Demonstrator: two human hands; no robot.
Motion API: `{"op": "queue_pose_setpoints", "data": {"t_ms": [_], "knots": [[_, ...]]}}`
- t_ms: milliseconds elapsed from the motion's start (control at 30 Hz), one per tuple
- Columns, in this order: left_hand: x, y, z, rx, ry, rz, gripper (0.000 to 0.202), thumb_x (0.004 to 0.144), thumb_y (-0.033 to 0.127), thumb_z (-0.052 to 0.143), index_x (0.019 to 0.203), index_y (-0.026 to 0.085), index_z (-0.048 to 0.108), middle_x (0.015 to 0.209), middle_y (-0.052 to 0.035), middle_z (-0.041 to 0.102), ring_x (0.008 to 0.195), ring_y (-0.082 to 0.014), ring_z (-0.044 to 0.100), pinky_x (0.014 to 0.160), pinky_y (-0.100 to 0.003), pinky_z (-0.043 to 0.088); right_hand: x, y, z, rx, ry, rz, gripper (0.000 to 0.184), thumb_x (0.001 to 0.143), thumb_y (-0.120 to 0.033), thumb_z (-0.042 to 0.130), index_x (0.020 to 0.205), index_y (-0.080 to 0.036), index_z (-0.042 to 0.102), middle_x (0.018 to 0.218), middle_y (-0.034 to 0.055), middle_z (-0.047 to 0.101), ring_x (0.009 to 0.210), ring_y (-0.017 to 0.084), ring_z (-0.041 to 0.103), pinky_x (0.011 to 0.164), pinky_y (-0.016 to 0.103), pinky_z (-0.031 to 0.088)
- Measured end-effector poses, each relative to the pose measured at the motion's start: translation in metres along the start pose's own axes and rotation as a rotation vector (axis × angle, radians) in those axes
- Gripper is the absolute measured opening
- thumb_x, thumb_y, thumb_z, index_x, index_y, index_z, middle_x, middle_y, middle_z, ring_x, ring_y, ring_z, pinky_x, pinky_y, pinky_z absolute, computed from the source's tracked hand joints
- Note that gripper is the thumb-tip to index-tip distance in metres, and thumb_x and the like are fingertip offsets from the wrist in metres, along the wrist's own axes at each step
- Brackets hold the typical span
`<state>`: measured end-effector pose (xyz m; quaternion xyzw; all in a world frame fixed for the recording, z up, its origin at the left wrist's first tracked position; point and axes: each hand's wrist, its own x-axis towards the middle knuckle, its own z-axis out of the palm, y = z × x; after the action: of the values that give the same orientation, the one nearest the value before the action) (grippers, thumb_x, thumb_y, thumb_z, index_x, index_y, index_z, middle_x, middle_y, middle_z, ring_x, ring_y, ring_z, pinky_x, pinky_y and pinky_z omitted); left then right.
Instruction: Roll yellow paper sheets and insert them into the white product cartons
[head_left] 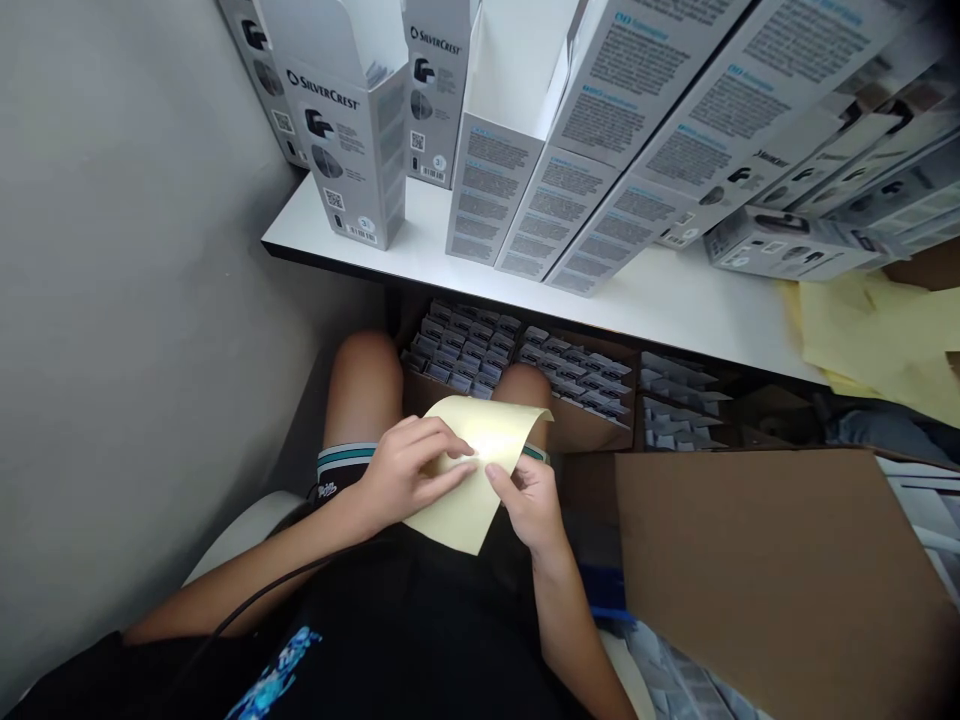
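A pale yellow sheet (457, 515) lies over my lap, its far right corner curling up and a bright glare near its middle. My right hand (532, 500) grips the sheet at its right edge, thumb on top and fingers curled underneath. Over the sheet's middle, my left hand (416, 465) has thumb and index fingertips close together at the surface, beside the right thumb. Whatever sits between those fingertips is too small to make out. On the white table (427, 220) ahead stands a grey SilverCrest box (341, 150) with its top flaps open.
More grey printed boxes (495, 190) stand in a row along the table, one box (795, 245) lying flat. Yellow sheets (877, 330) overhang the table's right end. Below are cartons packed with folded boxes (465, 345). A large brown carton (750, 560) is at my right, a wall (135, 250) at my left.
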<state>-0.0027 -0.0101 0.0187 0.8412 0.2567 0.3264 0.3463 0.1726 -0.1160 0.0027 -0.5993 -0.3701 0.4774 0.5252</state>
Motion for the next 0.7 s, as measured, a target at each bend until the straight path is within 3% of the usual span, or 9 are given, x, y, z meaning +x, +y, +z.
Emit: {"op": "queue_pose_setpoints", "data": {"t_ms": [100, 267, 367, 533, 700], "knots": [[-0.001, 0.003, 0.001, -0.019, -0.045, 0.012, 0.013, 0.09, 0.031, 0.069, 0.096, 0.02, 0.074, 0.085, -0.0053, 0.072, 0.061, -0.0137, 0.063, 0.057, -0.027, 0.048, -0.002, -0.004, 0.004, -0.109, -0.001, -0.101, 0.026, 0.093, -0.041, 0.064, 0.09, -0.019, 0.078, 0.077, 0.0039, 0.074, 0.071, 0.02, 0.068, 0.064, 0.029, 0.054], [-0.001, 0.003, 0.003, 0.01, 0.028, 0.106, 0.01, 0.089, 0.026, 0.071, 0.094, 0.018, 0.074, 0.086, -0.0062, 0.077, 0.074, -0.0165, 0.072, 0.066, -0.025, 0.056, -0.002, -0.012, 0.004, -0.269, -0.011, -0.331, 0.022, 0.096, -0.026, 0.059, 0.081, -0.019, 0.073, 0.072, 0.0013, 0.07, 0.063, 0.015, 0.062, 0.059, 0.025, 0.049], [-0.001, 0.004, 0.006, 0.015, 0.049, 0.119, 0.01, 0.089, 0.025, 0.07, 0.094, 0.017, 0.074, 0.085, -0.0065, 0.077, 0.075, -0.0167, 0.072, 0.067, -0.025, 0.057, -0.001, -0.013, 0.002, -0.331, -0.005, -0.385, 0.021, 0.095, -0.021, 0.059, 0.077, -0.019, 0.07, 0.065, -0.0003, 0.066, 0.058, 0.013, 0.059, 0.056, 0.024, 0.046], [-0.002, 0.005, 0.007, -0.148, -0.057, 0.031, 0.011, 0.092, 0.018, 0.065, 0.093, 0.016, 0.076, 0.084, -0.0067, 0.076, 0.075, -0.0153, 0.07, 0.067, -0.024, 0.055, -0.002, -0.014, 0.001, -0.389, -0.009, -0.418, 0.017, 0.094, -0.018, 0.06, 0.082, -0.019, 0.071, 0.068, 0.0003, 0.067, 0.057, 0.013, 0.057, 0.055, 0.025, 0.044], [-0.001, 0.007, 0.004, -0.273, -0.116, -0.108, 0.014, 0.093, 0.02, 0.064, 0.089, 0.015, 0.076, 0.083, -0.0061, 0.075, 0.073, -0.0143, 0.068, 0.066, -0.024, 0.051, -0.003, -0.014, -0.001, -0.413, -0.018, -0.419, 0.022, 0.094, -0.02, 0.06, 0.073, -0.018, 0.067, 0.062, -0.0008, 0.061, 0.054, 0.013, 0.054, 0.052, 0.025, 0.04]]}}
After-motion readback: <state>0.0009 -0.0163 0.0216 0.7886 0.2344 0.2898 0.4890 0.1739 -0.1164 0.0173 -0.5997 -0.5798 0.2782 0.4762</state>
